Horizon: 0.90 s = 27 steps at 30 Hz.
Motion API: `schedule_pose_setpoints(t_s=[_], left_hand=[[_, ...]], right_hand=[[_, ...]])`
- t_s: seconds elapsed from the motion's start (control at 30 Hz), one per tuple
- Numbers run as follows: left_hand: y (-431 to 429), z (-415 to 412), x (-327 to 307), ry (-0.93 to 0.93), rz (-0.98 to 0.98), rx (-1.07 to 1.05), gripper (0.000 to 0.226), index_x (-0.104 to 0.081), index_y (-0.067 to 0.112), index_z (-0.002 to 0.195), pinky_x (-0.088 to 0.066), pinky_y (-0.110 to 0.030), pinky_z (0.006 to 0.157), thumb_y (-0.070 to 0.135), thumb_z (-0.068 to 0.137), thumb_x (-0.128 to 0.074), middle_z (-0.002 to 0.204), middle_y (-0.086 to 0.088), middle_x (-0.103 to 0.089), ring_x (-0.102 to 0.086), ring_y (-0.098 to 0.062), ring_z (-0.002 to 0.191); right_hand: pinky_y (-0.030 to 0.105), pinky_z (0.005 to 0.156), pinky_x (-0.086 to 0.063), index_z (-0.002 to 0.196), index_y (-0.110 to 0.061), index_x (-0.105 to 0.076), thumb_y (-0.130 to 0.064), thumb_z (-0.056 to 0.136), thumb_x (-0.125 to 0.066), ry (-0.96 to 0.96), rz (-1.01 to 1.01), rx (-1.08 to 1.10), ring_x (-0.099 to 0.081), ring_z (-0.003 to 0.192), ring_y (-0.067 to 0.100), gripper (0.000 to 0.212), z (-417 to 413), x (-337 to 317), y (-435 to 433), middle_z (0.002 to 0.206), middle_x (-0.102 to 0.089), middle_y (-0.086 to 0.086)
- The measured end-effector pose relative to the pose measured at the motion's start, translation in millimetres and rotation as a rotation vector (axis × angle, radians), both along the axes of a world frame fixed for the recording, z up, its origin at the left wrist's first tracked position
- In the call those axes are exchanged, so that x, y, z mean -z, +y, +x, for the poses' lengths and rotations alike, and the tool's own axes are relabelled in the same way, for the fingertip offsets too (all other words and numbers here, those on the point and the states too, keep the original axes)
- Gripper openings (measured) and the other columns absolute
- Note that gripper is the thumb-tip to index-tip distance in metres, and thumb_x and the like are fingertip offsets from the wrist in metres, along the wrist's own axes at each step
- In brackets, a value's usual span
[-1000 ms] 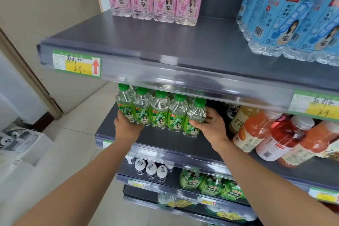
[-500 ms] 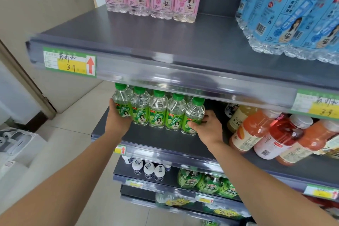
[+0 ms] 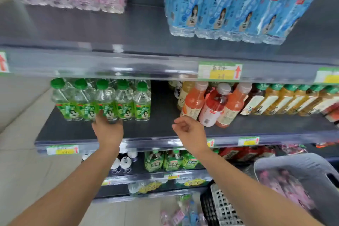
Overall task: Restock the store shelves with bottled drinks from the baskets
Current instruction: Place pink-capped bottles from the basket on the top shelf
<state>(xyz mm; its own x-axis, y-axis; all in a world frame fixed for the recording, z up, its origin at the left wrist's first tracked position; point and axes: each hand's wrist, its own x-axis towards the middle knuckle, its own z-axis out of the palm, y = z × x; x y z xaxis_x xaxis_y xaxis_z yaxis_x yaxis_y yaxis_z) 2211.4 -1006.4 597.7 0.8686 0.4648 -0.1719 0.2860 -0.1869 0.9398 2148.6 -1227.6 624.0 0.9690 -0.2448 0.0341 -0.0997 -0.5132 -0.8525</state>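
Found green-capped bottles (image 3: 124, 101) upright in a row at left of middle shelf (image 3: 161, 126), green labels bearing a portrait, lettering too blurred to read. Noted left hand (image 3: 108, 131) against base of third bottle, fingers hidden, grip not determinable. Observed right hand (image 3: 189, 130) over shelf front, fingers loosely curled, holding nothing. Recorded price tags (image 3: 220, 71) with red arrows, figures illegible. Saw grey basket (image 3: 293, 158) at lower right.

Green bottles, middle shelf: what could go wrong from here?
1. The left hand touches the foot of the green bottles. They stand packed side by side, so a nudge might topple several.
2. The right hand hangs loosely curled beside the leaning juice bottles. A brush could knock them toward the front of the shelf.
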Motion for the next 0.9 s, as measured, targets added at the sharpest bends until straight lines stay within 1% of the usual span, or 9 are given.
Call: schedule_pose_setpoints(t_s=[0.07, 0.13, 0.2, 0.37, 0.53, 0.67, 0.73, 0.8, 0.9], left_hand=[[-40.5, -15.1, 2.4, 0.008, -0.061, 0.118, 0.06, -0.04, 0.008, 0.139, -0.045, -0.038, 0.09, 0.004, 0.084, -0.062, 0.123, -0.021, -0.05, -0.054, -0.038, 0.11], [-82.6, -32.9, 3.1, 0.004, -0.091, 0.246, 0.051, -0.044, 0.009, 0.136, -0.039, -0.031, 0.089, 0.002, 0.088, -0.058, 0.117, -0.019, -0.052, -0.054, -0.035, 0.112], [-126.5, -53.6, 1.4, 0.009, -0.071, 0.36, 0.045, -0.048, 0.007, 0.134, -0.036, -0.025, 0.092, 0.0, 0.09, -0.057, 0.124, -0.014, -0.052, -0.051, -0.027, 0.118], [-229.8, -106.1, 1.1, 0.02, 0.004, 0.605, 0.04, -0.053, 0.012, 0.13, -0.045, -0.035, 0.098, 0.003, 0.09, -0.057, 0.13, -0.007, -0.054, -0.053, -0.024, 0.119], [-334.0, -162.3, 8.6, 0.037, 0.096, 0.761, 0.034, -0.058, 0.015, 0.123, -0.042, -0.027, 0.095, 0.007, 0.09, -0.059, 0.123, -0.003, -0.056, -0.055, -0.019, 0.115], [-413.4, -199.0, 28.6, 0.091, 0.135, 0.877, 0.035, -0.058, 0.013, 0.124, -0.041, -0.027, 0.098, 0.006, 0.09, -0.058, 0.123, -0.003, -0.056, -0.054, -0.02, 0.117], [-450.8, -213.3, 39.5, 0.156, 0.115, 0.9, 0.038, -0.056, 0.011, 0.128, -0.039, -0.022, 0.092, 0.007, 0.091, -0.058, 0.127, -0.002, -0.055, -0.054, -0.019, 0.117], [-483.1, -223.1, 56.0, 0.221, 0.133, 0.932, 0.035, -0.059, 0.009, 0.125, -0.042, -0.025, 0.092, 0.009, 0.09, -0.06, 0.127, -0.007, -0.059, -0.056, -0.022, 0.115], [-520.3, -232.2, 86.9, 0.345, 0.245, 1.002, 0.036, -0.06, 0.009, 0.122, -0.047, -0.03, 0.09, 0.014, 0.086, -0.063, 0.122, -0.012, -0.063, -0.059, -0.026, 0.112]], right_hand=[[0.018, 0.068, -0.047, 0.083, -0.018, -0.065, -0.009, 0.085, -0.068, 0.0, -0.05, 0.059, -0.055, 0.062, 0.002, 0.009, -28.5, 0.9, -31.4, 0.066, -0.059, -0.011], [0.024, 0.069, -0.05, 0.085, -0.018, -0.066, -0.015, 0.088, -0.067, 0.035, -0.117, 0.104, -0.06, 0.068, 0.01, 0.005, -56.7, 2.1, -63.0, 0.067, -0.061, -0.009], [0.028, 0.071, -0.052, 0.083, -0.021, -0.065, -0.017, 0.089, -0.066, 0.06, -0.159, 0.18, -0.062, 0.069, 0.016, 0.007, -84.0, 5.5, -96.7, 0.066, -0.061, -0.011], [0.027, 0.07, -0.05, 0.078, -0.027, -0.064, -0.017, 0.086, -0.066, 0.114, -0.214, 0.328, -0.062, 0.068, 0.013, 0.014, -143.8, 22.0, -188.1, 0.068, -0.065, -0.01], [0.029, 0.073, -0.049, 0.074, -0.027, -0.06, -0.017, 0.083, -0.068, 0.29, -0.207, 0.426, -0.062, 0.072, 0.017, 0.016, -194.6, 44.6, -290.7, 0.066, -0.062, -0.01], [0.032, 0.077, -0.051, 0.075, -0.03, -0.056, -0.026, 0.087, -0.062, 0.48, -0.256, 0.423, -0.066, 0.088, 0.027, 0.014, -229.3, 68.8, -365.9, 0.087, -0.072, 0.005], [0.031, 0.079, -0.05, 0.083, -0.024, -0.063, -0.032, 0.088, -0.06, 0.55, -0.275, 0.395, -0.066, 0.092, 0.029, 0.01, -239.8, 79.6, -398.9, 0.093, -0.072, 0.008], [0.031, 0.083, -0.05, 0.099, -0.018, -0.068, -0.037, 0.088, -0.059, 0.601, -0.271, 0.381, -0.066, 0.096, 0.029, 0.023, -244.8, 92.0, -426.4, 0.098, -0.072, 0.009], [0.031, 0.088, -0.048, 0.113, -0.017, -0.064, -0.033, 0.088, -0.059, 0.702, -0.285, 0.338, -0.063, 0.107, 0.029, 0.031, -246.1, 115.1, -458.1, 0.111, -0.069, 0.011]])
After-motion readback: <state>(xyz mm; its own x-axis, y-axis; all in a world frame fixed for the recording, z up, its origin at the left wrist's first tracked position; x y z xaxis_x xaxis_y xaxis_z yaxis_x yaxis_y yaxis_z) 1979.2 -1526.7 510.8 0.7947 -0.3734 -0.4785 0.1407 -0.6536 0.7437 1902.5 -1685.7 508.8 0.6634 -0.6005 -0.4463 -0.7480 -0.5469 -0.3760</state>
